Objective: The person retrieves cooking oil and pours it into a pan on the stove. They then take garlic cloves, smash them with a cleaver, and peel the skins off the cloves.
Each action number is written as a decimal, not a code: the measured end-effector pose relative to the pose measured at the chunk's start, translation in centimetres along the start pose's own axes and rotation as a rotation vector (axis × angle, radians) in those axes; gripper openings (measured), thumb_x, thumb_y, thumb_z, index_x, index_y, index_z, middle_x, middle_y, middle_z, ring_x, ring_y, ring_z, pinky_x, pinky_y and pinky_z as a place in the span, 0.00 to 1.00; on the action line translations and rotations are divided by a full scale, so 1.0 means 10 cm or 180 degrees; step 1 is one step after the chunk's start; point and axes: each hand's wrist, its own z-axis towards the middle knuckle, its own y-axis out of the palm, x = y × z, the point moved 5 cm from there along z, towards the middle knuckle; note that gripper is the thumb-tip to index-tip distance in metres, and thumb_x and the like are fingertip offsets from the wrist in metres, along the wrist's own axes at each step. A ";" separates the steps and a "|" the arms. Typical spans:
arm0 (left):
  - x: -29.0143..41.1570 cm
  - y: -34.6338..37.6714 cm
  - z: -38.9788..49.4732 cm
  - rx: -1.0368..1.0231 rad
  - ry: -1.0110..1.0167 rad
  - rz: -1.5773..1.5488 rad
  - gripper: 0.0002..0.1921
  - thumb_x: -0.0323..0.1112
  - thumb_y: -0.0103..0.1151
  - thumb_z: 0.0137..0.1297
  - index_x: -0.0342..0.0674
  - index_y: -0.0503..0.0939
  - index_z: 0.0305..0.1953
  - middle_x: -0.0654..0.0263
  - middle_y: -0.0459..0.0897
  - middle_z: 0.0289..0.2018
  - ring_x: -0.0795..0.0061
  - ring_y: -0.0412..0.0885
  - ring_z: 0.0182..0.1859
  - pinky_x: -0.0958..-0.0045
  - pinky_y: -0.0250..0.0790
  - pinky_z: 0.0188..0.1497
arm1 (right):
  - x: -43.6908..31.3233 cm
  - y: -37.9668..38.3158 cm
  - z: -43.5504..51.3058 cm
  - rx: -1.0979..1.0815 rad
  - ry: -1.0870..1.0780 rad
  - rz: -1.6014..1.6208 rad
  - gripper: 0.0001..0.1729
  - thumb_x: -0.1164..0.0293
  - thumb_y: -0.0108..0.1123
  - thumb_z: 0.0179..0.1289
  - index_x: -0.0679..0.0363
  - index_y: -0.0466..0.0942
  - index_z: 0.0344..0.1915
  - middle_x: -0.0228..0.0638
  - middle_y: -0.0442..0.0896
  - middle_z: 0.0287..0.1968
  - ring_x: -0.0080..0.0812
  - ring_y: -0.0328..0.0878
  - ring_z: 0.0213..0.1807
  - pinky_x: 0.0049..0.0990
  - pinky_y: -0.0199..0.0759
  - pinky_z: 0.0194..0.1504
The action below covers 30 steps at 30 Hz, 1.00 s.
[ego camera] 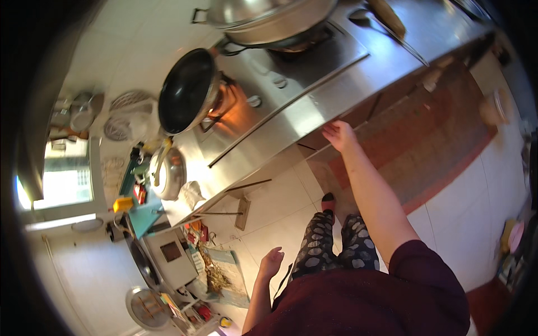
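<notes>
My right hand (pixel 339 135) is at the front edge of the stainless steel counter (pixel 309 113), beside the open-looking space below it. Its fingers are slightly spread with nothing seen in them, and whether the fingertips touch the edge is unclear. My left hand (pixel 271 262) hangs apart from everything near my waist, loosely curled and holding nothing. On the gas stove (pixel 290 75) before me, a black-lined wok (pixel 187 92) sits tilted in view over a burner glowing orange. A large lidded steel pot (pixel 269 25) stands on the other burner.
A ladle (pixel 399 40) lies on the counter beside a brown elongated object (pixel 388 19). At the other end are a domed metal lid (pixel 170 172) and a yellow box (pixel 123 204). A reddish mat (pixel 412 134) covers the tiled floor. Dried plants (pixel 216 275) lie on a floor sheet.
</notes>
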 end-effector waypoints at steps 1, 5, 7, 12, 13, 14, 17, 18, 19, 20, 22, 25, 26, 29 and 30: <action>-0.14 0.08 0.03 -0.0071 0.0074 0.0066 0.20 0.42 0.55 0.66 0.36 0.75 0.54 0.52 0.83 0.40 0.70 0.81 0.44 0.71 0.71 0.48 | 0.04 0.04 -0.09 0.0019 0.0092 0.0065 0.09 0.73 0.52 0.60 0.62 0.72 0.40 0.40 0.76 0.43 0.42 0.73 0.48 0.46 0.67 0.54; -0.02 0.20 0.11 -0.0296 0.0196 0.0212 0.20 0.43 0.55 0.66 0.40 0.75 0.55 0.53 0.83 0.40 0.65 0.82 0.44 0.68 0.72 0.48 | -0.04 -0.42 -0.21 -0.0166 0.0060 -0.0181 0.09 0.64 0.56 0.61 0.56 0.75 0.38 0.32 0.78 0.37 0.33 0.74 0.42 0.35 0.68 0.44; 0.03 0.26 0.12 -0.0354 0.0267 0.0267 0.20 0.43 0.55 0.66 0.40 0.75 0.55 0.53 0.83 0.40 0.64 0.82 0.44 0.68 0.71 0.49 | -0.18 -0.75 -0.46 -0.0107 0.0051 -0.0515 0.10 0.60 0.58 0.62 0.53 0.75 0.38 0.30 0.78 0.35 0.29 0.75 0.39 0.32 0.68 0.41; 0.46 0.42 0.22 -0.0652 0.0476 0.0632 0.20 0.43 0.55 0.66 0.41 0.74 0.55 0.55 0.84 0.40 0.64 0.82 0.44 0.68 0.72 0.49 | -1.17 -1.59 -1.19 0.0241 -0.0482 -0.1581 0.12 0.57 0.58 0.63 0.52 0.76 0.38 0.28 0.80 0.32 0.24 0.77 0.31 0.24 0.71 0.32; 0.58 0.45 0.23 -0.0721 0.0544 0.0734 0.20 0.43 0.55 0.66 0.41 0.74 0.55 0.55 0.84 0.40 0.63 0.82 0.44 0.68 0.72 0.49 | -1.40 -1.68 -1.33 0.0309 -0.0695 -0.1867 0.11 0.59 0.58 0.63 0.53 0.76 0.37 0.28 0.80 0.33 0.23 0.77 0.32 0.24 0.71 0.32; 0.61 0.50 0.32 -0.0759 0.0650 0.0833 0.20 0.43 0.54 0.66 0.41 0.74 0.55 0.56 0.84 0.39 0.63 0.82 0.44 0.68 0.72 0.48 | -1.61 -1.82 -1.42 0.0428 -0.0974 -0.2077 0.10 0.61 0.58 0.63 0.54 0.76 0.38 0.29 0.80 0.34 0.24 0.78 0.33 0.25 0.72 0.34; 0.84 0.68 0.45 -0.0894 0.0920 0.1006 0.20 0.43 0.54 0.66 0.41 0.74 0.55 0.56 0.84 0.39 0.63 0.82 0.44 0.67 0.72 0.48 | -1.96 -2.16 -1.58 0.0717 -0.2167 -0.3252 0.13 0.65 0.56 0.62 0.59 0.76 0.44 0.37 0.81 0.40 0.33 0.78 0.43 0.29 0.71 0.43; 0.93 0.74 0.43 -0.0919 0.0963 0.0993 0.20 0.42 0.54 0.66 0.40 0.74 0.56 0.56 0.84 0.40 0.64 0.82 0.44 0.67 0.72 0.48 | -2.00 -2.06 -1.79 0.0913 -0.2224 -0.3764 0.14 0.65 0.57 0.61 0.60 0.75 0.45 0.39 0.80 0.41 0.36 0.78 0.45 0.30 0.70 0.45; 1.00 0.80 0.44 -0.0995 0.0893 0.1029 0.20 0.42 0.54 0.66 0.40 0.74 0.56 0.56 0.84 0.40 0.64 0.82 0.44 0.67 0.72 0.47 | -2.03 -1.98 -1.99 0.1124 -0.2286 -0.4268 0.16 0.66 0.57 0.61 0.60 0.75 0.47 0.41 0.80 0.43 0.39 0.77 0.47 0.31 0.69 0.48; 1.07 0.87 0.45 -0.1063 0.0815 0.1057 0.20 0.42 0.54 0.66 0.39 0.74 0.56 0.56 0.83 0.40 0.65 0.82 0.44 0.68 0.72 0.47 | -2.03 -1.91 -2.13 0.1322 -0.2776 -0.4788 0.19 0.66 0.58 0.60 0.60 0.74 0.50 0.42 0.77 0.47 0.44 0.74 0.51 0.37 0.67 0.51; 1.35 0.98 0.41 -0.1205 0.0628 0.1089 0.21 0.41 0.54 0.66 0.39 0.73 0.57 0.57 0.83 0.41 0.67 0.81 0.44 0.68 0.72 0.47 | -2.04 -1.95 -2.20 0.1770 -0.3318 -0.5145 0.20 0.65 0.58 0.60 0.59 0.72 0.52 0.41 0.77 0.48 0.44 0.73 0.53 0.40 0.66 0.53; 1.24 1.15 0.58 -0.1225 0.0781 0.1058 0.21 0.41 0.54 0.66 0.39 0.73 0.57 0.57 0.83 0.41 0.66 0.81 0.44 0.68 0.72 0.48 | -2.08 -2.02 -2.17 0.2045 -0.3463 -0.5188 0.22 0.66 0.58 0.60 0.58 0.71 0.54 0.40 0.77 0.50 0.43 0.72 0.55 0.42 0.63 0.55; 1.19 1.18 0.63 -0.1210 0.0750 0.1112 0.21 0.41 0.54 0.66 0.39 0.73 0.57 0.57 0.83 0.41 0.66 0.82 0.44 0.68 0.72 0.48 | -2.06 -2.01 -2.16 0.2133 -0.3541 -0.5153 0.20 0.68 0.58 0.60 0.58 0.71 0.53 0.40 0.76 0.50 0.42 0.72 0.55 0.42 0.63 0.55; 1.04 1.36 0.73 -0.1215 0.0577 0.1143 0.21 0.41 0.54 0.65 0.39 0.73 0.56 0.56 0.83 0.42 0.65 0.81 0.45 0.68 0.71 0.49 | -1.99 -1.83 -2.37 0.2272 -0.4435 -0.4764 0.16 0.73 0.56 0.61 0.59 0.73 0.50 0.39 0.78 0.48 0.41 0.73 0.53 0.38 0.65 0.55; 0.95 1.41 0.78 -0.1230 0.0498 0.1142 0.20 0.42 0.54 0.65 0.40 0.74 0.56 0.55 0.83 0.42 0.64 0.81 0.46 0.68 0.71 0.51 | -1.89 -1.78 -2.47 0.2296 -0.4841 -0.4538 0.14 0.75 0.55 0.61 0.60 0.74 0.49 0.39 0.78 0.47 0.41 0.74 0.51 0.37 0.66 0.54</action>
